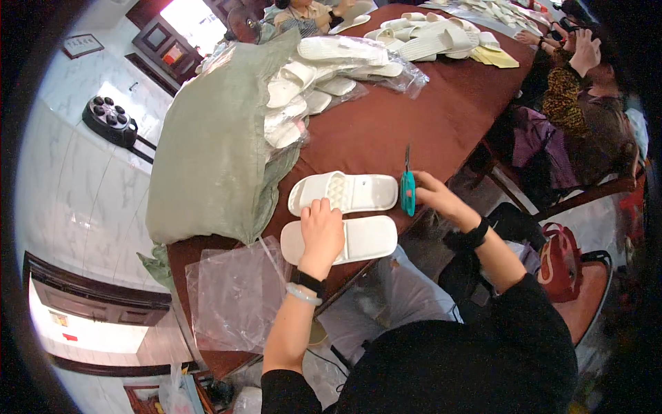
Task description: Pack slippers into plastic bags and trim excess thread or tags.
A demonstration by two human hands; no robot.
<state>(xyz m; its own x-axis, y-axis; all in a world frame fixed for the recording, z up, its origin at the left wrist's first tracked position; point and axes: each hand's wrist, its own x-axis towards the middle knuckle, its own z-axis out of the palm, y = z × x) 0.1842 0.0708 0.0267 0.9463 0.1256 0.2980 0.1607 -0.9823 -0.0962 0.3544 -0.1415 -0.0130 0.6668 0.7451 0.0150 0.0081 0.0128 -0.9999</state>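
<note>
Two white slide slippers lie side by side on the brown-covered table, soles down. My left hand (322, 231) is closed over the front part of the nearer slipper (370, 237), hiding its strap. Its fingertips reach the edge of the farther slipper (371, 192), whose quilted inner strap shows. At the heel ends of the pair, my right hand (437, 195) has its fingers on the teal handles of a pair of scissors (408, 192). The dark blades point away from me.
A clear plastic bag (231, 297) lies left of my left forearm. Beyond it bulges a large grey-green sack (214, 145), with bagged white slippers (338, 52) beside it. More slippers (434, 45) are piled farther back on the brown table (386, 131). Other people sit around it.
</note>
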